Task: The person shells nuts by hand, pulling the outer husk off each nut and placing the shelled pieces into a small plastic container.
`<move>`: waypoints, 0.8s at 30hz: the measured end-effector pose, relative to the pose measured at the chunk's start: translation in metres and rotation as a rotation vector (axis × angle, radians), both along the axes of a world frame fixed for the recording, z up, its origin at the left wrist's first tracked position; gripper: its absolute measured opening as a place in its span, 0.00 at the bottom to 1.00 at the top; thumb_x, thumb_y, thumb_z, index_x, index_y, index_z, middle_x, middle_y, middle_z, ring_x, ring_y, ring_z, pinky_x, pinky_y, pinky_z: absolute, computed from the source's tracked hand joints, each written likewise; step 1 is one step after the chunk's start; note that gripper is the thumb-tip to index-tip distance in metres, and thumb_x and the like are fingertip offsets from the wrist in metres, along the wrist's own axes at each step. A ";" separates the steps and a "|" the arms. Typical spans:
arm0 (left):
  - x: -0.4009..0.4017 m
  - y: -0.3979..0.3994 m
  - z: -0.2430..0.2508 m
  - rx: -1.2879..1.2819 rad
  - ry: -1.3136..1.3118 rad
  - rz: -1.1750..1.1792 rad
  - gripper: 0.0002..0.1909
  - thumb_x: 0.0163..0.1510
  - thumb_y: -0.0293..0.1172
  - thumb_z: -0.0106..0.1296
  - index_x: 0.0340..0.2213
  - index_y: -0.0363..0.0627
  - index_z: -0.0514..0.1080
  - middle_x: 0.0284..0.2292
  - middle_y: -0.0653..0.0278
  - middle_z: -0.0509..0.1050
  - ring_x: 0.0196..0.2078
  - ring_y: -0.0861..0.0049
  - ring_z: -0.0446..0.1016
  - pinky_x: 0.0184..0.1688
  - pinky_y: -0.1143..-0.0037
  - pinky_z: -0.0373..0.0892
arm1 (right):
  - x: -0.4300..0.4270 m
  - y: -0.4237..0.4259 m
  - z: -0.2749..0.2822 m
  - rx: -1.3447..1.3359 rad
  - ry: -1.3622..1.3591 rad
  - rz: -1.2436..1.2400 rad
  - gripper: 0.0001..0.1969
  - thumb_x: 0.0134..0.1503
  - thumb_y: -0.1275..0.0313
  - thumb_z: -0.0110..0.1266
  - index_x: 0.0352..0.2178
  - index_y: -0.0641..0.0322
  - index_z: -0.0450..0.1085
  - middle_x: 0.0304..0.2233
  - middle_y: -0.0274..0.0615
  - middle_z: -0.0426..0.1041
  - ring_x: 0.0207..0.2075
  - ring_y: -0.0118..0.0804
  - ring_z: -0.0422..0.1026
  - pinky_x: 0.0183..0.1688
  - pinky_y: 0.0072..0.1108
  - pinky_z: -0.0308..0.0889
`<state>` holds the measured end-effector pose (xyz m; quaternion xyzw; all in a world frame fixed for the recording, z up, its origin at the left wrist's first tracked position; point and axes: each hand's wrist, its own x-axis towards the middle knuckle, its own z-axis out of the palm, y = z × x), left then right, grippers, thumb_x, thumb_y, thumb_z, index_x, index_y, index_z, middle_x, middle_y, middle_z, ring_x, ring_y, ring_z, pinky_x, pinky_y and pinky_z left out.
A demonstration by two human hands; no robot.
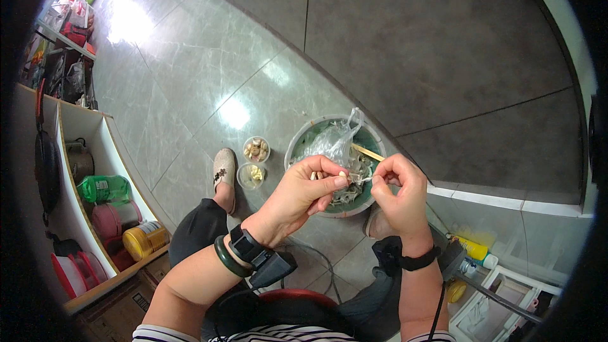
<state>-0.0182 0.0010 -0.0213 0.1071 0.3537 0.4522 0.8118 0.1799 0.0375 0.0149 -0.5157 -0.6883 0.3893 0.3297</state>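
Above a round green bin (pixel 290 145), my left hand (pixel 313 185) pinches a small pale garlic clove (pixel 342 174) between thumb and fingertips, with another clove (pixel 319 175) showing among its fingers. Just to the right, my right hand (pixel 401 190) grips a thin strip of garlic skin (pixel 364 179) that stretches towards the clove. Inside the bin are a clear plastic bag (pixel 332 140), papery scraps (pixel 349 194) and a wooden stick (pixel 368 152). On the floor left of the bin, one clear tub (pixel 257 149) holds unpeeled cloves, and a second tub (pixel 251 176) beside it holds peeled ones.
Open shelving at left holds a green plastic bottle (pixel 104 189), a yellow-lidded jar (pixel 145 240) and a pot (pixel 79 159). My slippered foot (pixel 224 166) is beside the tubs. A white plastic rack (pixel 498 294) stands at lower right, near a yellow bottle (pixel 471 248). A cable (pixel 327 263) lies below the bin.
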 end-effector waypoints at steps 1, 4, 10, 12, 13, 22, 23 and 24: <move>0.000 0.000 -0.002 -0.002 -0.072 -0.010 0.06 0.58 0.25 0.53 0.38 0.40 0.72 0.34 0.60 0.77 0.14 0.91 0.59 0.14 0.88 0.55 | -0.002 0.000 0.000 -0.018 -0.010 0.005 0.03 0.47 0.82 0.55 0.25 0.67 0.68 0.23 0.40 0.72 0.24 0.30 0.71 0.29 0.21 0.67; 0.000 -0.001 -0.003 0.014 -0.130 -0.014 0.07 0.60 0.27 0.51 0.39 0.40 0.72 0.34 0.62 0.77 0.13 0.91 0.59 0.14 0.89 0.55 | -0.005 -0.002 0.001 -0.031 -0.012 0.015 0.03 0.48 0.82 0.56 0.27 0.67 0.69 0.25 0.40 0.72 0.25 0.30 0.72 0.31 0.21 0.67; 0.002 -0.001 -0.002 -0.029 -0.126 -0.015 0.07 0.61 0.29 0.51 0.40 0.41 0.72 0.32 0.66 0.76 0.13 0.91 0.59 0.14 0.88 0.56 | -0.006 -0.002 0.007 0.034 0.011 0.098 0.04 0.50 0.81 0.57 0.29 0.66 0.70 0.26 0.40 0.73 0.26 0.31 0.73 0.30 0.21 0.68; 0.003 -0.001 0.000 -0.033 -0.116 -0.015 0.07 0.61 0.29 0.51 0.40 0.41 0.72 0.29 0.67 0.75 0.13 0.91 0.59 0.14 0.88 0.55 | -0.011 -0.004 0.009 0.026 0.022 0.122 0.05 0.50 0.81 0.57 0.30 0.66 0.71 0.26 0.40 0.73 0.27 0.31 0.74 0.30 0.21 0.69; 0.004 0.000 0.001 -0.036 -0.107 -0.015 0.08 0.61 0.29 0.51 0.41 0.42 0.71 0.27 0.69 0.74 0.13 0.91 0.59 0.14 0.88 0.55 | -0.014 -0.005 0.010 0.028 0.045 0.129 0.05 0.50 0.81 0.58 0.30 0.66 0.71 0.26 0.40 0.72 0.26 0.31 0.75 0.29 0.20 0.70; 0.007 -0.003 -0.001 -0.058 -0.055 -0.044 0.07 0.60 0.29 0.52 0.40 0.42 0.72 0.26 0.70 0.73 0.14 0.90 0.61 0.14 0.87 0.55 | -0.016 -0.006 0.012 0.089 -0.065 0.157 0.05 0.49 0.81 0.58 0.28 0.65 0.69 0.25 0.41 0.71 0.24 0.33 0.75 0.27 0.21 0.71; 0.007 -0.003 -0.001 -0.058 -0.055 -0.043 0.07 0.60 0.29 0.52 0.40 0.42 0.72 0.26 0.70 0.73 0.14 0.90 0.61 0.14 0.87 0.55 | -0.017 -0.006 0.012 0.093 -0.073 0.153 0.06 0.49 0.81 0.58 0.27 0.64 0.68 0.25 0.40 0.71 0.24 0.33 0.75 0.27 0.21 0.71; 0.007 -0.003 -0.001 -0.062 -0.044 -0.051 0.07 0.60 0.28 0.52 0.40 0.42 0.73 0.26 0.70 0.73 0.14 0.90 0.61 0.14 0.87 0.55 | -0.017 -0.006 0.011 0.093 -0.074 0.153 0.06 0.49 0.81 0.58 0.27 0.64 0.68 0.25 0.40 0.71 0.24 0.33 0.75 0.27 0.21 0.71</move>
